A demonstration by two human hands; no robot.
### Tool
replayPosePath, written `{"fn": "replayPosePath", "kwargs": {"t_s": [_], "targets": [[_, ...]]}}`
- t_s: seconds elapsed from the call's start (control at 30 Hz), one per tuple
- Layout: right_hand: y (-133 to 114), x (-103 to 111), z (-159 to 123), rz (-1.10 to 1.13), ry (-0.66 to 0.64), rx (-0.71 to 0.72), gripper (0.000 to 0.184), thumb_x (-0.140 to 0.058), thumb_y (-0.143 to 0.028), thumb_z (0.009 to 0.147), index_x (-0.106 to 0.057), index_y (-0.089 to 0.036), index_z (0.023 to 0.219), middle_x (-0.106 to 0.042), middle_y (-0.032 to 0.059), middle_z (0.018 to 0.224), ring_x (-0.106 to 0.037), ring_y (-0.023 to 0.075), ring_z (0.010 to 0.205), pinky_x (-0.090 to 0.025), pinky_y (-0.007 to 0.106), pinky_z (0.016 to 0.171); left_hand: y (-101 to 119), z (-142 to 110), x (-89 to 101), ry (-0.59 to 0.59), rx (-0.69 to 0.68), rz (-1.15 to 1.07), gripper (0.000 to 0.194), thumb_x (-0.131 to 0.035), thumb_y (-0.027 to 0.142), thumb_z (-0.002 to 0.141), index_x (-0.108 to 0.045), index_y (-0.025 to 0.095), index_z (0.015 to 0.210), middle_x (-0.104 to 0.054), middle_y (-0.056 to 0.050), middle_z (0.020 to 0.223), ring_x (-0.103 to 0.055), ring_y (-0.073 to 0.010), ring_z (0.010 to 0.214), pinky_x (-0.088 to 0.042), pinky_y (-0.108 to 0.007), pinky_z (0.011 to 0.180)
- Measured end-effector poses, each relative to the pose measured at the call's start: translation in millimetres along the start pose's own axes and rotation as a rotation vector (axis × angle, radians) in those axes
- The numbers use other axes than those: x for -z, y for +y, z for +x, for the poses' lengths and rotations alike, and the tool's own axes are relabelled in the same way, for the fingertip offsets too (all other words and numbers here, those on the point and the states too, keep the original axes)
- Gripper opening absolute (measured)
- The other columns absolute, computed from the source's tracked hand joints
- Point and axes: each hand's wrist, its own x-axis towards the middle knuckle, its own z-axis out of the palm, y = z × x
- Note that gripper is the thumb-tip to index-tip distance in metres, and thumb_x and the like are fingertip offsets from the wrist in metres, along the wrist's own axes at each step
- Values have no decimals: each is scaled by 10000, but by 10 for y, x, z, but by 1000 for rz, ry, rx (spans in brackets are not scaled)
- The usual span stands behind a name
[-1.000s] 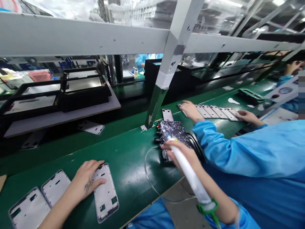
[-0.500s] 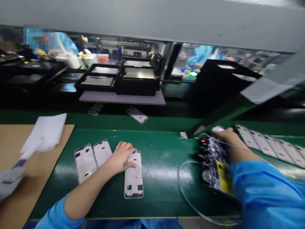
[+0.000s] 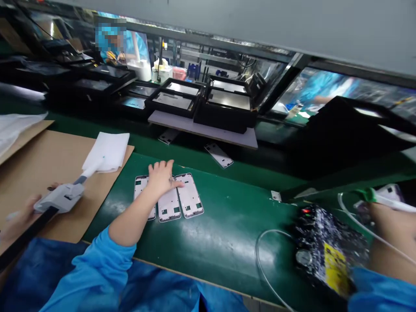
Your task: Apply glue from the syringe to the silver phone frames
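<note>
Three phone frames (image 3: 169, 207) beneath the spread left hand (image 3: 161, 178)

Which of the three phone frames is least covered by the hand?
The rightmost frame: only a fingertip of the left hand reaches it.

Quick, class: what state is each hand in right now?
Left hand: open, palm down on a white phone frame.
Right hand: cannot be told, fingers out of view, a white tube tool against it.
</note>
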Motion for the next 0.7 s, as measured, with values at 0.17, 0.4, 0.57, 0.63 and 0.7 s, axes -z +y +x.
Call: {"fn": "replayPosePath", "kwargs": {"t_s": [0.17,0.4,0.57,0.63,0.7], "targets": [[-74,691,-521,40,-28,-349,1235,-997,-474,399,-460,-165,1468,-585,408,1349,-631,489,1226,-468,633,874,-55,54,-31,-82,-24,13,954,-776,713,701,-557,141,1433,-577,-243,1326,-503,-460,1270,-431,-547,1029],[-173,1177,-2184,198,-376,280,913,-840,-604,607,-492,-273,1382,-651,198,1324,-716,419,1017,-555,555,841,79,119,-117,-152,-295,-13,623,-719,520,848,-618,259,1404,-620,-140,1324,-545,-364,1270,-421,-478,1065],[-770,623,-3044,60,-922,658,744,-712,-493,820,-459,-185,1449,-672,209,1279,-684,401,1003,-554,518,823,30,131,-109,-153,-399,-28,643,-680,486,868,-589,197,1436,-606,-168,1334,-549,-373,1247,-438,-488,1044],[-960,406,-3109,-6,-917,713,771,-711,-491,833,-445,-166,1479,-640,223,1354,-637,449,1123,-533,560,887,-17,121,-106,-158,-425,-43,705,-682,486,857,-543,176,1475,-600,-174,1354,-543,-371,1258,-447,-473,1039],[-1079,271,-3080,1,-932,748,806,-723,-533,830,-443,-168,1491,-621,227,1390,-617,461,1182,-527,570,912,-46,100,-95,-176,-436,-64,803,-689,489,845,-458,151,1535,-604,-177,1364,-549,-362,1261,-463,-449,1025]]}}
